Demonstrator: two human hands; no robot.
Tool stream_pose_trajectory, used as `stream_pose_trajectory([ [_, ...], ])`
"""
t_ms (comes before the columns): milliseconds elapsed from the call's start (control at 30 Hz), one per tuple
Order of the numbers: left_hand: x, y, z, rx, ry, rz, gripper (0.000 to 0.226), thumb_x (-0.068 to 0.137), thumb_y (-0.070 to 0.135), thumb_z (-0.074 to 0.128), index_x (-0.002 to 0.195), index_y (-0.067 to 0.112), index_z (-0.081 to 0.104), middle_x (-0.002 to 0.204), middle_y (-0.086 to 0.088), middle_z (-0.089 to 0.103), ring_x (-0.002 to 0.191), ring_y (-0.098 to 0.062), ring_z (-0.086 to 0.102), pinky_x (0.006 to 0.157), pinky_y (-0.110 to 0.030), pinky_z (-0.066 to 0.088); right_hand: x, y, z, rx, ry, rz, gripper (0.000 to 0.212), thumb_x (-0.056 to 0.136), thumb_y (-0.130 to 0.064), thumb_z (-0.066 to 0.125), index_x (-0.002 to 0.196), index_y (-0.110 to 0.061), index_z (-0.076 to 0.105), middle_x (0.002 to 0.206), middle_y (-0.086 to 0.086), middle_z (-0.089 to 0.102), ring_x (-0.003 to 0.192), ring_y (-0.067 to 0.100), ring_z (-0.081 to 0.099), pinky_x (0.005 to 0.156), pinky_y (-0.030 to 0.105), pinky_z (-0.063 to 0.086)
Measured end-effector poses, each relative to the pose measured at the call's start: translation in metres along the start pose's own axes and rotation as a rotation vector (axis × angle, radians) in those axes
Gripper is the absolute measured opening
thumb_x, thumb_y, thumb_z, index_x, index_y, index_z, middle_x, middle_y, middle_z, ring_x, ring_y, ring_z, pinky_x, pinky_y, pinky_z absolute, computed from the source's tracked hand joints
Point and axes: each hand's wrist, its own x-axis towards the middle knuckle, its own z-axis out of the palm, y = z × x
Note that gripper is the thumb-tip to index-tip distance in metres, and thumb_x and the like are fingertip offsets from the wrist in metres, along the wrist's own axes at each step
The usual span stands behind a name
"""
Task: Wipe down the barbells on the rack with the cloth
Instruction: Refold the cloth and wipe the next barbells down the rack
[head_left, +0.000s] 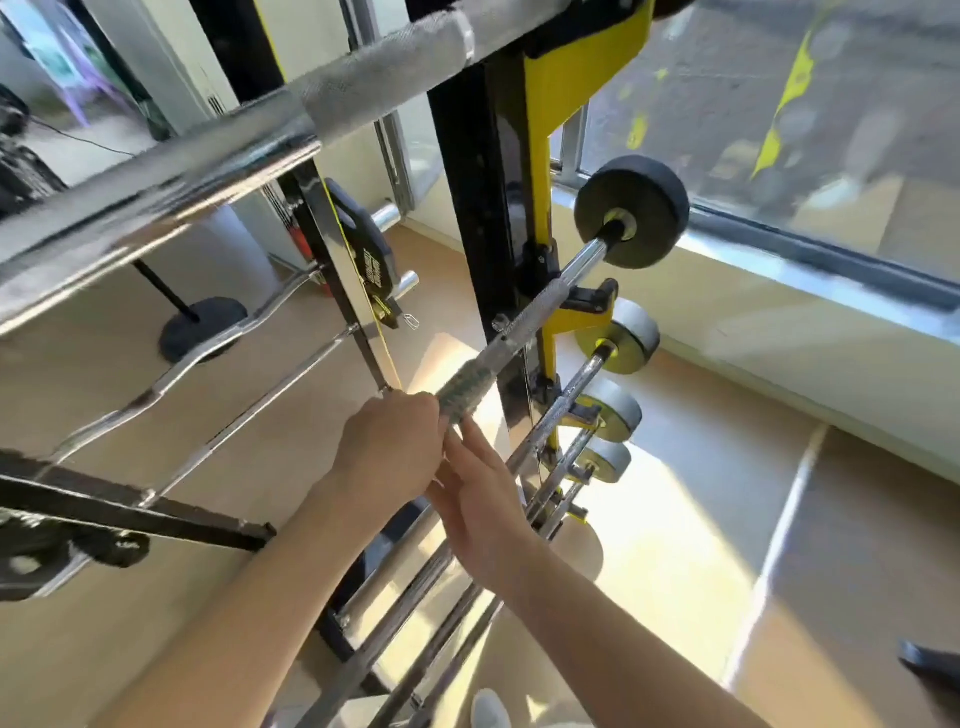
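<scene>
A fixed barbell with a knurled shaft and a black end weight lies across the black-and-yellow rack. A green-and-white cloth is wrapped around its shaft. My left hand grips the shaft at the cloth's near end, fingers curled round it. Just below, my right hand lies with straight fingers, its fingertips touching the underside of the cloth. Whether the cloth continues inside my left fist is hidden.
Several more barbells with grey end weights sit on lower pegs of the rack. A thick knurled bar crosses close overhead. Curl bars and a second rack post stand to the left; a window is on the right.
</scene>
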Motion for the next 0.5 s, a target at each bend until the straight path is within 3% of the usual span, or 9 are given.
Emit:
stream_pose_trajectory([
  [167, 0.006, 0.001, 0.006, -0.039, 0.038, 0.104, 0.026, 0.107, 0.029, 0.035, 0.114, 0.014, 0.055, 0.100, -0.009, 0.068, 0.095, -0.029, 0.063, 0.073, -0.033, 0.037, 0.014, 0.006, -0.002, 0.041, 0.064, -0.091, 0.035, 0.106, -0.017, 0.044, 0.139, -0.026, 0.051, 0.134, 0.001, 0.064, 0.126, 0.017, 0.059, 0.111, 0.039, 0.044],
  [267, 0.019, 0.009, 0.005, -0.115, 0.046, 0.129, 0.024, 0.108, 0.028, 0.034, 0.114, 0.014, 0.054, 0.092, -0.003, 0.063, 0.083, -0.020, 0.054, 0.073, -0.029, 0.034, 0.027, -0.001, -0.009, 0.074, 0.097, -0.126, 0.035, 0.107, -0.015, 0.042, 0.140, -0.016, 0.052, 0.135, 0.009, 0.063, 0.126, 0.022, 0.059, 0.108, 0.037, 0.047],
  [367, 0.035, 0.022, 0.003, -0.132, 0.065, 0.161, 0.025, 0.108, 0.031, 0.033, 0.109, 0.015, 0.052, 0.086, 0.002, 0.052, 0.079, -0.015, 0.045, 0.073, -0.029, 0.034, 0.041, -0.018, -0.021, 0.124, 0.158, -0.149, 0.032, 0.107, -0.014, 0.040, 0.134, -0.010, 0.057, 0.131, 0.015, 0.064, 0.120, 0.024, 0.063, 0.097, 0.032, 0.054],
  [500, 0.067, 0.040, -0.001, -0.162, 0.063, 0.139, 0.024, 0.108, 0.033, 0.033, 0.093, 0.018, 0.044, 0.085, -0.001, 0.052, 0.081, -0.020, 0.045, 0.071, -0.033, 0.033, 0.063, -0.044, -0.033, 0.163, 0.210, -0.139, 0.029, 0.107, -0.015, 0.042, 0.127, -0.005, 0.060, 0.114, 0.019, 0.069, 0.092, 0.018, 0.070, 0.072, 0.029, 0.057],
])
